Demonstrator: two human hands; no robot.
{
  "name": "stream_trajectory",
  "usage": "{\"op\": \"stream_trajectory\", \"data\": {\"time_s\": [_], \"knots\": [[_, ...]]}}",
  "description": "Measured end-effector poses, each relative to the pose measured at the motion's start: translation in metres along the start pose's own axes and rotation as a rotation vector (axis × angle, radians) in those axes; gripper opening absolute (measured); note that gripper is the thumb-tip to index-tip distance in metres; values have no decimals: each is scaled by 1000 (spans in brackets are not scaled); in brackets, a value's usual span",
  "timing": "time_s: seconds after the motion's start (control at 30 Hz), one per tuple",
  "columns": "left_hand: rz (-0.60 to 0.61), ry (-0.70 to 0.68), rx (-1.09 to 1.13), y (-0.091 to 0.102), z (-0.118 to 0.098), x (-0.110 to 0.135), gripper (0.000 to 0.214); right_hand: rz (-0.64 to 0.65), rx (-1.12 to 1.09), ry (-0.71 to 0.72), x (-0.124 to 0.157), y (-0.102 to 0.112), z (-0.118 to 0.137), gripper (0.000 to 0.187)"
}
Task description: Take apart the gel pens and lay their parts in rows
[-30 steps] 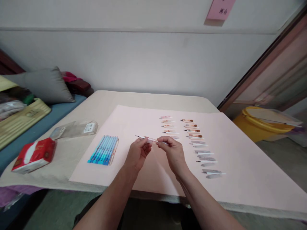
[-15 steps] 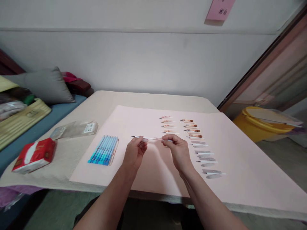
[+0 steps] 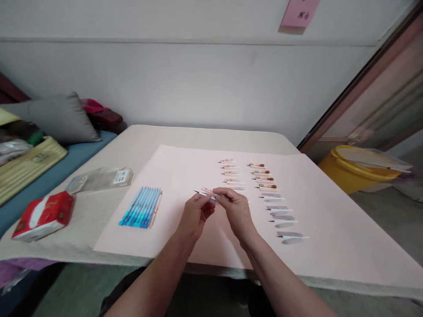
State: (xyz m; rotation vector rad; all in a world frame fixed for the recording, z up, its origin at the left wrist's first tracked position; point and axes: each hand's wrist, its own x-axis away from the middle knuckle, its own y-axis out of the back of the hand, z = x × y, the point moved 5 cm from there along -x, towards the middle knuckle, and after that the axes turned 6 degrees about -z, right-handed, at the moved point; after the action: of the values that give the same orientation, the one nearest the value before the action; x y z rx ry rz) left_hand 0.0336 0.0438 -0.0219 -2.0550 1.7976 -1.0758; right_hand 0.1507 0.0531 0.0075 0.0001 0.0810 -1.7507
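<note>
My left hand [image 3: 197,215] is closed on a thin white pen refill [image 3: 199,193] whose dark tip points left. In my right hand [image 3: 236,213] is a pale, pink-patterned pen barrel [image 3: 208,191], pinched between thumb and fingers. The two pieces meet or cross between my fingertips; whether they touch is hidden. Around my hands, pen parts are laid in two columns: patterned barrels with refills [image 3: 229,172], brown-topped ones [image 3: 266,179] and grey ones [image 3: 289,234]. Left of my hands lies a row of blue pens [image 3: 141,207], with a clear patterned pen [image 3: 156,209] at its right end.
A pink sheet [image 3: 185,163] covers much of the cloth-topped table [image 3: 139,136]. Toward the left edge lie a clear plastic pouch [image 3: 102,178] and a red tissue pack [image 3: 44,215]. Beyond the right side stands a yellow bin [image 3: 353,171]. A wall rises behind.
My hands have come closer together. The refill, which reached straight across from hand to hand, is now tilted beside the barrel. The camera view has shifted slightly.
</note>
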Motion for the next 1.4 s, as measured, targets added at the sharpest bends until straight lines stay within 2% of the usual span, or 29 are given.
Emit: {"op": "stream_trajectory", "data": {"time_s": [0.1, 0.37, 0.5, 0.7, 0.87, 0.97, 1.1, 1.17, 1.4], "knots": [[7, -23, 1, 0, 0, 0, 17, 74, 30, -9, 0, -2, -1, 12], [13, -62, -54, 0, -2, 2, 18, 170, -7, -34, -5, -1, -7, 11], [3, -52, -82, 1, 1, 0, 19, 174, -39, -78, -5, 1, -12, 18], [-2, -101, -134, 3, 1, 0, 21, 191, -51, -175, -6, 2, -17, 17], [-48, -160, -249, 6, -2, -2, 26, 210, -15, -177, -9, 4, -16, 16], [-68, -157, -291, 8, 0, -4, 27, 219, 21, -181, -13, 9, -14, 17], [-36, -38, -265, 6, 4, -6, 27, 286, 70, -184, -17, 19, -13, 21], [-22, -22, -291, 6, 3, -6, 26, 308, 106, -183, -19, 27, -11, 23], [30, -136, -514, -2, 6, -5, 21, 371, 211, -216, -22, 44, -8, 25]]}}
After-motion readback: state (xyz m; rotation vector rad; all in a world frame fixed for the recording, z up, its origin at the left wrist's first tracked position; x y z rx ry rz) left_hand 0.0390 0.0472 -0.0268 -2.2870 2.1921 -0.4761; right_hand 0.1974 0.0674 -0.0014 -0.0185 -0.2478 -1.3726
